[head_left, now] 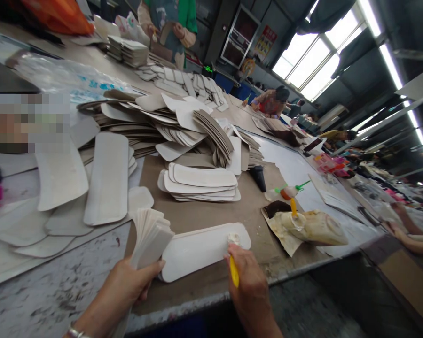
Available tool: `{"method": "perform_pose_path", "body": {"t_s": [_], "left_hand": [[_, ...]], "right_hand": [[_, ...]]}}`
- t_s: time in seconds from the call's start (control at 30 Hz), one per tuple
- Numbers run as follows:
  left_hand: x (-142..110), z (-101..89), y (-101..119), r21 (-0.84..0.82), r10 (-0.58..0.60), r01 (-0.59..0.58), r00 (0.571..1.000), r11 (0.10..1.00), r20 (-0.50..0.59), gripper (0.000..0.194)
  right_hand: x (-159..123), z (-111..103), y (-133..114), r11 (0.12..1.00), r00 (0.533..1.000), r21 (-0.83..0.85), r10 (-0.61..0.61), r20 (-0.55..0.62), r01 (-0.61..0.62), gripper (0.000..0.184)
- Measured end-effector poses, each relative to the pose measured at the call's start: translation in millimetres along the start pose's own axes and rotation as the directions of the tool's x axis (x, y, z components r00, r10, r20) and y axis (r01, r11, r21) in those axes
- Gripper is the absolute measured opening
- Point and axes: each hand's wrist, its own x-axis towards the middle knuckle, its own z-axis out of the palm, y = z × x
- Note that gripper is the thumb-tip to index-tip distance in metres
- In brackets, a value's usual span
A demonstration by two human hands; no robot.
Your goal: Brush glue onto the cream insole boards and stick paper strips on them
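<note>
My right hand (247, 277) is closed around a brush with a yellow handle (234, 271). Its whitish head rests on the right end of a long white panel with rounded corners (200, 251), which lies on brown board. In my left hand (129, 281) is a fanned bunch of white strips (151, 232), gripped between thumb and fingers, with the thumb near the panel's left end. Just behind the panel sits a small stack of similar white panels (202, 182). To the right lies a stained, cut-open container (312, 225) with a yellow-handled tool (293, 207) in it.
Large piles of grey-white panels (144, 122) cover the table's far part, and more panels (107, 178) overlap at left. A black cone (258, 178) and a green-tipped bottle (291, 191) stand beyond the container. Across the table a person in green (186, 23) handles a panel.
</note>
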Motion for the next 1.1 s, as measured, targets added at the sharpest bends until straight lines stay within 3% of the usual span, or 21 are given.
{"method": "perform_pose_path", "body": {"t_s": [0.17,0.27,0.33,0.4,0.5,0.57,0.67,0.73,0.87,1.0,1.1], "left_hand": [[0,0.2,1,-0.043,0.002,0.0,0.999,0.999,0.044,0.041],[2,-0.8,1,-0.037,0.004,-0.003,0.999,0.999,0.053,0.041],[4,-1.4,0,-0.032,-0.031,0.032,0.998,0.999,0.048,0.039],[5,-2.0,0,-0.038,-0.065,0.067,0.997,0.997,0.046,0.035],[7,-2.5,1,-0.061,-0.082,0.085,0.995,0.994,0.06,0.032],[8,-2.6,1,-0.068,-0.081,0.085,0.994,0.994,0.068,0.033],[8,-2.3,2,-0.075,-0.073,0.078,0.995,0.994,0.072,0.033],[7,-2.2,2,-0.089,-0.066,0.072,0.996,0.993,0.067,0.033],[7,-2.4,3,-0.099,-0.063,0.069,0.996,0.993,0.063,0.033],[8,-2.8,1,-0.11,-0.097,0.104,0.993,0.988,0.07,0.034],[8,-2.9,-1,-0.108,-0.088,0.095,0.994,0.99,0.067,0.033]], "right_hand": [[-7,26,-59,0.929,1.0,0.369,0.031,-0.001,-0.029,0.026],[-1,21,-70,0.826,0.995,0.555,0.091,0.035,-0.095,0.017],[6,13,-61,0.825,0.994,0.554,0.093,0.063,-0.112,0.017],[10,8,-48,0.887,0.996,0.453,0.075,0.055,-0.091,0.022],[9,11,-43,0.93,1.0,0.368,0.016,0.021,-0.023,0.029],[5,16,-50,0.896,0.999,0.443,0.01,0.036,-0.025,0.029],[2,17,-60,0.834,0.99,0.533,0.111,0.088,-0.141,0.022],[4,16,-61,0.851,0.984,0.494,0.163,0.072,-0.177,0.02],[8,16,-62,0.865,0.995,0.492,0.095,0.038,-0.102,0.022],[4,20,-66,0.806,0.973,0.545,0.208,0.102,-0.23,0.015],[3,22,-67,0.808,0.971,0.541,0.22,0.094,-0.235,0.02]]}}
